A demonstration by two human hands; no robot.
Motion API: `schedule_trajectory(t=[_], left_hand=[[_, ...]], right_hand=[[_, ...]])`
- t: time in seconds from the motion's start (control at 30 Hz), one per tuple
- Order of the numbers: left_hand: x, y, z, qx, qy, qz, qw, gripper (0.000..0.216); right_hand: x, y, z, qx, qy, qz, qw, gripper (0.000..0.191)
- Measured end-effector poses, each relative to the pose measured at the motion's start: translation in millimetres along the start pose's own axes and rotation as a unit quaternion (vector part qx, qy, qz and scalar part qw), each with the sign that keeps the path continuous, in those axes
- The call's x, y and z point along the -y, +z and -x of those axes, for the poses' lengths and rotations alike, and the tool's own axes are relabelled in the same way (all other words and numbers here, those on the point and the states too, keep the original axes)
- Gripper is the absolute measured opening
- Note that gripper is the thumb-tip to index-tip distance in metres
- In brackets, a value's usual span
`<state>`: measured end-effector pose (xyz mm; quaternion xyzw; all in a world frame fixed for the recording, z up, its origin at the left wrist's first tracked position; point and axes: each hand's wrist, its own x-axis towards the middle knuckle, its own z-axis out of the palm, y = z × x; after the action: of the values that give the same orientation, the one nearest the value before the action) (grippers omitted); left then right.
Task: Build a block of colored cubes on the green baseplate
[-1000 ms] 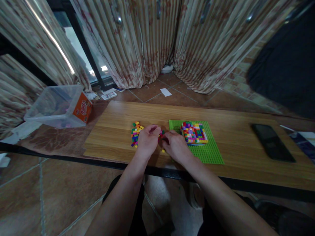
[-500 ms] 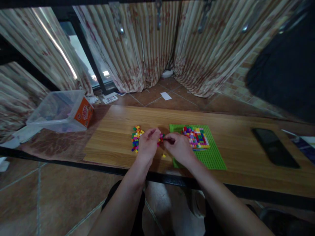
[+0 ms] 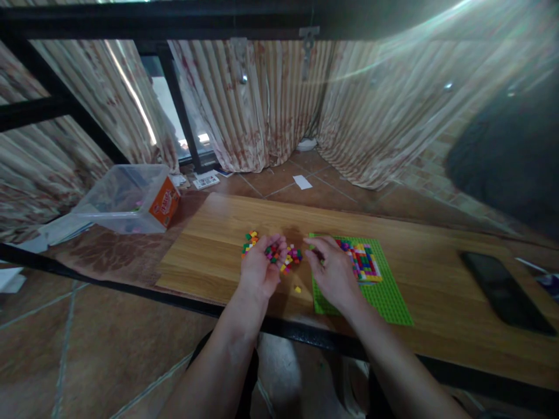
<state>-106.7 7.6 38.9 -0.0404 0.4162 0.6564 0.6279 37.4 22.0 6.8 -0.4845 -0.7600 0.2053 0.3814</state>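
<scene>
My left hand (image 3: 261, 266) is turned palm up, its fingers curled into a cup around several small coloured toy bricks (image 3: 271, 251). Over the left edge of a green baseplate (image 3: 384, 299) is my right hand (image 3: 332, 269), thumb and fingers apart, with nothing visible between them. On the baseplate lies a multicoloured block of toy bricks (image 3: 367, 262), partly covered by that hand. Between my hands a loose pile of bricks (image 3: 295, 255) rests on the wooden table (image 3: 198, 256). More loose bricks (image 3: 251, 236) show behind my left hand. One yellow brick (image 3: 297, 289) lies apart, nearer the front edge.
A clear plastic bin (image 3: 117, 195) with an orange label stands at the left end. A dark phone (image 3: 506, 291) lies on the table at the right. Papers (image 3: 206, 180) and a white card (image 3: 303, 182) lie on the floor behind the table, before striped curtains (image 3: 244, 116).
My left hand has rolled palm up, showing bricks in it. My right hand has drawn away to the right and its fingers have parted. The camera view has tilted.
</scene>
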Motion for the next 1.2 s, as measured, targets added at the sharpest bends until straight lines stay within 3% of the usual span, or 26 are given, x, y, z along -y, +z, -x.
schedule_trajectory(t=[0.13,0.37,0.83,1.2], left_hand=[[-11,-3,1,-0.014,0.041,0.0,0.999,0.026],[-11,-2,4,-0.004,0.039,-0.021,0.999,0.022],[-11,-2,2,0.001,0.043,-0.038,0.998,0.016],[0,-5,-1,-0.002,0.03,-0.071,0.997,0.011]], right_hand=[[-7,15,4,0.099,-0.006,0.133,0.986,0.038],[-10,31,-6,0.179,0.014,0.166,0.97,0.041],[-6,33,-4,0.116,0.024,0.12,0.986,0.025],[-7,27,-6,0.124,0.035,0.115,0.985,0.022]])
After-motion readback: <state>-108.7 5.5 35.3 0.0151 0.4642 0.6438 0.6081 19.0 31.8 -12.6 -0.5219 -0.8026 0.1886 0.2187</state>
